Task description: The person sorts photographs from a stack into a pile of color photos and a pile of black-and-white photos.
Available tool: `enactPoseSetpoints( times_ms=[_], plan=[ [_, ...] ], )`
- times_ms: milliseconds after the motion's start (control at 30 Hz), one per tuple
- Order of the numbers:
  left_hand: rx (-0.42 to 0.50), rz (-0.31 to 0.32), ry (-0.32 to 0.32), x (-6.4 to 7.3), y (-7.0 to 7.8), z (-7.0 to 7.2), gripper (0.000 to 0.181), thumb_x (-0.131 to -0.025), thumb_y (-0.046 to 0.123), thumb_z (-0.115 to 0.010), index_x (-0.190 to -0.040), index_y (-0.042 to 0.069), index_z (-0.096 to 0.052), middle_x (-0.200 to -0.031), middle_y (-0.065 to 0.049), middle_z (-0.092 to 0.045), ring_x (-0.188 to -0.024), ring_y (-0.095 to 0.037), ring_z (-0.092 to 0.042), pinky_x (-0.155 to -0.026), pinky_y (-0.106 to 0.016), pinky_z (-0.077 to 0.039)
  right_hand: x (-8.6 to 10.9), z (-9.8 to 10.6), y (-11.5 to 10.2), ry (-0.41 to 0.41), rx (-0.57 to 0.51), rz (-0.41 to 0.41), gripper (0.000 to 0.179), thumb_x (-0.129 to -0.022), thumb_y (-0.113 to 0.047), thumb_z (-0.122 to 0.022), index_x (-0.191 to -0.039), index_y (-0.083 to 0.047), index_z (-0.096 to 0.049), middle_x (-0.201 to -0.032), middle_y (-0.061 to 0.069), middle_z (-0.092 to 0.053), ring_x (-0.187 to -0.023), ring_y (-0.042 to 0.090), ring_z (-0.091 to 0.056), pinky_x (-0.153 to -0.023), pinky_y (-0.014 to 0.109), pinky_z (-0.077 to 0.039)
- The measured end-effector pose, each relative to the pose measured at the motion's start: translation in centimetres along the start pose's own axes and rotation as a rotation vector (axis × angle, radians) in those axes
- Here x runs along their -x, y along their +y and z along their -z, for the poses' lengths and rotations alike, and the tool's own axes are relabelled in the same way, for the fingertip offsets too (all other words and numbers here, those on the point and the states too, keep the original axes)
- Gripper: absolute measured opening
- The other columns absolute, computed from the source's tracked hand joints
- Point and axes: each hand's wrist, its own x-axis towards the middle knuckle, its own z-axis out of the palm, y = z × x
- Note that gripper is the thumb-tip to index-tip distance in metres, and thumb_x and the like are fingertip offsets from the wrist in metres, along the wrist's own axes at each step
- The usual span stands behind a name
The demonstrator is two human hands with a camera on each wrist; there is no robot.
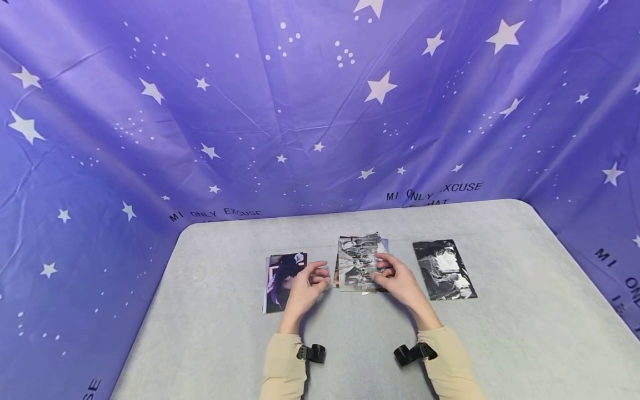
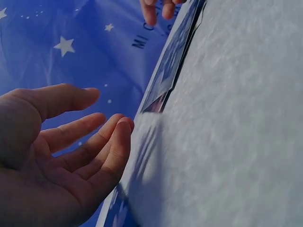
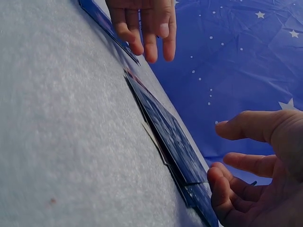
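Note:
A loose pile of black-and-white photo cards (image 1: 359, 265) lies in the middle of the table, its edges uneven. My right hand (image 1: 399, 282) hovers at the pile's right edge with fingers loosely bent; in the right wrist view nothing sits between thumb and fingers. Between the middle pile and a left stack of cards (image 1: 278, 284), topped by a dark purple picture, hangs my left hand (image 1: 309, 286). The left wrist view shows its palm and relaxed fingers (image 2: 102, 146) holding nothing. That hand partly hides the left stack in the head view.
On the right lies another stack with a glossy black-and-white picture (image 1: 444, 269). All of it rests on a grey table (image 1: 215, 344). A purple star-printed cloth (image 1: 300, 111) hangs behind and at both sides. Each sleeve carries a black wrist device (image 1: 312, 353).

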Motion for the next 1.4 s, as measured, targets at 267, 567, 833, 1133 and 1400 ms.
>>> enactPoseSetpoints(
  times_ms=[267, 567, 833, 1133, 1400],
  plan=[
    [0.025, -0.011, -0.015, -0.2, -0.2, -1.2, 0.041, -0.081, -0.015, -0.059, -0.121, -0.019, -0.051, -0.108, -0.038, -0.059, -0.092, -0.047, -0.061, -0.072, -0.021, -0.050, 0.0, 0.4, 0.4, 0.018, -0.004, -0.014, 0.052, -0.082, 0.003, -0.070, -0.129, 0.009, -0.051, -0.107, 0.024, -0.058, -0.081, 0.017, -0.060, -0.068, 0.020, -0.049],
    [0.056, -0.010, -0.051, -0.2, -0.2, -1.7, 0.042, -0.083, -0.015, -0.059, -0.124, -0.019, -0.050, -0.118, -0.038, -0.055, -0.099, -0.050, -0.059, -0.077, -0.022, -0.050, 0.3, 0.5, 0.5, 0.010, 0.019, -0.039, 0.056, -0.082, 0.001, -0.069, -0.134, 0.007, -0.049, -0.119, 0.026, -0.058, -0.097, 0.033, -0.062, -0.074, 0.021, -0.050],
    [0.150, 0.031, -0.051, -0.5, -1.2, -2.2, 0.042, -0.084, -0.013, -0.060, -0.124, -0.019, -0.049, -0.124, -0.039, -0.051, -0.102, -0.050, -0.058, -0.079, -0.023, -0.050, 0.5, 0.5, 0.4, 0.003, 0.005, -0.045, 0.058, -0.082, 0.002, -0.068, -0.135, 0.006, -0.048, -0.121, 0.028, -0.057, -0.098, 0.033, -0.062, -0.074, 0.022, -0.050],
    [0.276, 0.083, -0.053, -1.0, -3.9, -3.2, 0.049, -0.084, -0.009, -0.062, -0.131, -0.013, -0.047, -0.132, -0.031, -0.047, -0.102, -0.038, -0.062, -0.078, -0.022, -0.049, 0.9, 0.7, 0.4, 0.030, 0.067, -0.055, 0.058, -0.082, -0.001, -0.069, -0.136, 0.004, -0.048, -0.122, 0.025, -0.057, -0.098, 0.031, -0.060, -0.075, 0.025, -0.049],
    [0.437, 0.162, -0.058, -0.5, -4.1, -3.4, 0.053, -0.085, -0.009, -0.060, -0.135, -0.012, -0.043, -0.136, -0.030, -0.044, -0.106, -0.037, -0.060, -0.082, -0.026, -0.050, 1.0, 0.9, 0.7, 0.088, 0.029, -0.028, 0.051, -0.079, 0.010, -0.065, -0.129, 0.010, -0.053, -0.109, 0.023, -0.058, -0.079, 0.015, -0.057, -0.068, 0.017, -0.047]
  ],
)
